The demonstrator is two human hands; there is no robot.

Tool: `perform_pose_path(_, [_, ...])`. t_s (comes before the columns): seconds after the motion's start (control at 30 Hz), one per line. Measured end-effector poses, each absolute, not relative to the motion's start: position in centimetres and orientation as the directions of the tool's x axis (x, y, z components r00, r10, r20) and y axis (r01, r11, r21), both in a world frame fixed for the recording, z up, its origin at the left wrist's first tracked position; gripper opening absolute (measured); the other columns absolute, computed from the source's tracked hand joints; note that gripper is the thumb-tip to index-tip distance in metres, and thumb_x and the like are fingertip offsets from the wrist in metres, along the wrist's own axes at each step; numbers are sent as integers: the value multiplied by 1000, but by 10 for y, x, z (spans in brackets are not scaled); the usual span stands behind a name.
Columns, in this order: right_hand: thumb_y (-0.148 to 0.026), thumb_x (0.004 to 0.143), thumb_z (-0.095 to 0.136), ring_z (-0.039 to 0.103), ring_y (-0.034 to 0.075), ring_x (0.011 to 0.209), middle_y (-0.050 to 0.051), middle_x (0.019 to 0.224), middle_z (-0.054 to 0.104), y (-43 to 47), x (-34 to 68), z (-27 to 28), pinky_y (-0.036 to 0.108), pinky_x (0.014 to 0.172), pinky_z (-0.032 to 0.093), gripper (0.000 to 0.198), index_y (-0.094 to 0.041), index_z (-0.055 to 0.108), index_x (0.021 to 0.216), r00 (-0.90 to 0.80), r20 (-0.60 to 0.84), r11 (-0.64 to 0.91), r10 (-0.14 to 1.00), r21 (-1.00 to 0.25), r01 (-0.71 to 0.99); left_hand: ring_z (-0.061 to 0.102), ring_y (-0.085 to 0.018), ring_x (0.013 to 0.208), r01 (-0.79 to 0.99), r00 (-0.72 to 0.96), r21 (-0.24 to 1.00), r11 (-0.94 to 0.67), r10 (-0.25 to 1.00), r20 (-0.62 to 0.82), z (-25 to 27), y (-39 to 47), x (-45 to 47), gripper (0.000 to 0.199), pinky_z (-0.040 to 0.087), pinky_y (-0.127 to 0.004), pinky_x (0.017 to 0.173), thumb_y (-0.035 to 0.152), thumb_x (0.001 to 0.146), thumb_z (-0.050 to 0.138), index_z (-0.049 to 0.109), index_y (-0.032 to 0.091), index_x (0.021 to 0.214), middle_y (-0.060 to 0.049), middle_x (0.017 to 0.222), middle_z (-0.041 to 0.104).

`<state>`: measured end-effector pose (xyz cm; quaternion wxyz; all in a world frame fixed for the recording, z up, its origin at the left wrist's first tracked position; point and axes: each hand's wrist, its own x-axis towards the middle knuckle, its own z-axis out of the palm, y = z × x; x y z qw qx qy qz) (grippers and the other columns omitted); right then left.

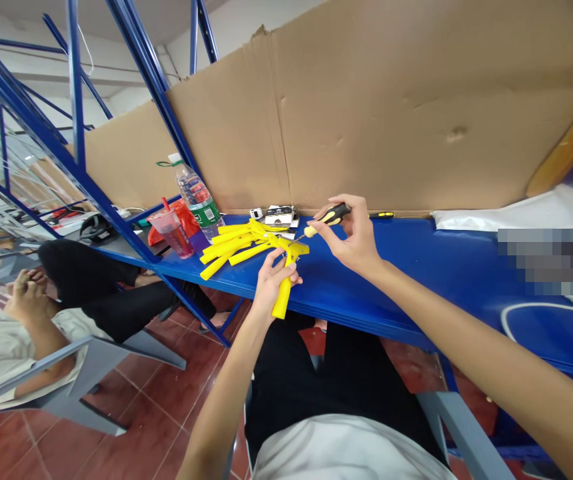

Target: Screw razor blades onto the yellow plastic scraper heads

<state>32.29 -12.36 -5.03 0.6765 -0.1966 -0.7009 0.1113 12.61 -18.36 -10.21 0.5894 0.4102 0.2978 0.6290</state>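
My left hand is closed around the handle of a yellow plastic-handled tool, whose flat, wider head points away from me; its exact kind is unclear. In my right hand, a screwdriver with a black and pale-yellow handle is held by the fingertips. The shaft slants down to the left, its tip at the head of the yellow tool. Whether it sits on a screw is too small to tell. Beside my left hand, several similar yellow tools lie in a fanned pile on the blue table.
Left of the pile stand a large plastic bottle and a pink cup with a straw. Small boxes lie against the cardboard wall. A white bag and cable are at right. Another person sits at left.
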Motion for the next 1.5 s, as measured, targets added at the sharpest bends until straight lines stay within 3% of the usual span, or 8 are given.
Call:
perform_pose_path(0.1, [-49,103,78,82,30,97,5,107,77,-124,323,-51,57,94,70,45,-33,53,136,1,914,893,405,-396,213,58,-10,63,-490,37,863,-123,986,162,-102,-182,124,69,55,-33,72,22,72,102,61,23,126,1,91,71])
perform_pose_path(0.27, [-47,110,65,79,32,121,11,142,69,-123,321,-54,59,102,70,58,-38,38,161,-89,924,928,372,-367,61,59,-10,64,-494,38,863,-108,989,146,-102,-180,123,72,55,-34,72,21,69,103,61,22,128,0,92,71])
perform_pose_path(0.43, [-48,104,77,81,33,100,6,110,76,-122,321,-56,60,91,71,53,-35,51,148,-47,916,909,398,-387,155,59,-10,64,-480,32,871,-105,990,136,-101,-180,123,74,56,-33,73,23,69,103,59,23,128,1,90,70])
perform_pose_path(0.77, [-48,101,81,83,33,99,7,115,76,-115,322,-59,60,90,73,52,-37,55,144,-11,913,908,407,-404,112,58,-9,63,-455,51,885,-99,989,137,-101,-180,123,77,57,-32,72,25,68,103,57,22,130,2,91,71])
perform_pose_path(0.97, [-43,109,69,82,33,114,11,135,72,-121,321,-57,61,101,71,53,-37,42,154,-111,913,919,392,-394,4,60,-9,63,-455,57,885,-96,989,137,-101,-179,123,76,55,-31,70,25,70,102,57,22,130,1,92,71])
perform_pose_path(1.13, [-47,103,79,82,34,101,7,111,75,-118,321,-59,63,93,71,53,-36,50,146,-34,911,908,412,-407,104,59,-9,63,-470,63,878,-89,989,134,-102,-179,122,76,56,-32,72,23,70,102,57,22,130,2,91,71])
perform_pose_path(1.33, [-41,109,68,81,33,115,10,134,70,-118,321,-59,60,102,69,56,-39,40,158,-126,917,924,378,-382,-8,58,-9,63,-494,63,866,-81,990,128,-104,-177,121,75,55,-32,72,22,70,103,58,23,130,1,94,71])
perform_pose_path(1.5, [-45,107,73,82,33,102,6,113,76,-117,317,-61,64,95,71,53,-38,46,152,-90,912,916,400,-399,31,58,-7,64,-531,76,846,-49,992,105,-105,-175,118,75,55,-31,72,19,70,103,59,23,131,-1,101,73])
